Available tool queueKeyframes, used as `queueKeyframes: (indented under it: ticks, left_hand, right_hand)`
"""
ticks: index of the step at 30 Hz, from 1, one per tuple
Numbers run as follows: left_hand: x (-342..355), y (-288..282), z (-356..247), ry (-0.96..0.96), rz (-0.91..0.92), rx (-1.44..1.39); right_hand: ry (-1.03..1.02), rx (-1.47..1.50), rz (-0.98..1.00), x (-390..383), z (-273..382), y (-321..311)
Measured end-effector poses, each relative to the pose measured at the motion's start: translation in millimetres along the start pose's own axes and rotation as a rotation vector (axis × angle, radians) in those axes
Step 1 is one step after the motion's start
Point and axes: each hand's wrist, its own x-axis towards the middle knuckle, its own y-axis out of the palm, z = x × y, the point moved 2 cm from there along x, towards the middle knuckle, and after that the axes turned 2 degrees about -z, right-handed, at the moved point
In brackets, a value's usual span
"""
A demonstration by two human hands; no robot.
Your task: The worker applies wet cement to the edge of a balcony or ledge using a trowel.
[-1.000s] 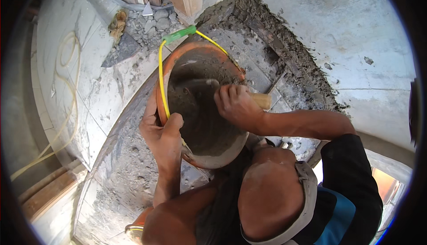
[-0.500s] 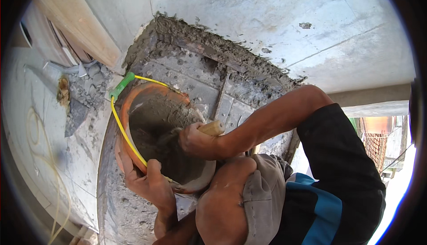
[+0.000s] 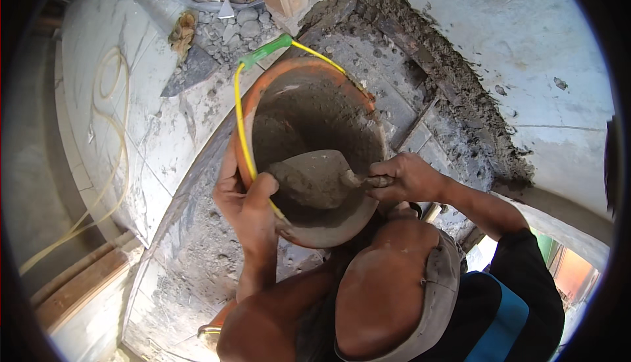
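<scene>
My left hand [image 3: 246, 201] grips the near-left rim of an orange bucket [image 3: 244, 109], thumb over the edge. The bucket leans toward me, and grey wet mortar [image 3: 282, 128] coats its inside. In my right hand [image 3: 409, 176] is a trowel [image 3: 314, 174], fingers wrapped round its handle. Its blade lies level over the bucket's mouth, smeared with mortar. The bucket's yellow wire handle with a green grip [image 3: 266, 51] rests up against the far-left rim.
Fresh mortar [image 3: 420, 46] runs along the foot of the pale wall [image 3: 526, 46]. Rubble [image 3: 243, 26] and a crumpled brown scrap [image 3: 183, 33] lie at the far left. A pale hose [image 3: 123, 125] curls on the tiles. Part of another orange bucket [image 3: 213, 326] shows near my knee.
My right hand has lifted the trowel out of the mortar, so its blade now shows. The view has turned, and the bucket appears farther right and higher.
</scene>
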Motion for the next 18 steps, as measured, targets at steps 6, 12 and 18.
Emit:
queueKeyframes:
  ticks: [6, 12, 18]
  left_hand:
    - [25, -63, 7, -0.011, 0.004, 0.025]
    - [32, -126, 17, -0.035, -0.153, 0.225]
    - [45, -90, 20, 0.016, -0.094, 0.246]
  right_hand:
    - [0.031, -0.181, -0.494, -51, -34, -24]
    - [0.398, -0.033, -0.31, -158, -44, -47]
    - [0.586, 0.988, -0.122, -210, -114, -33]
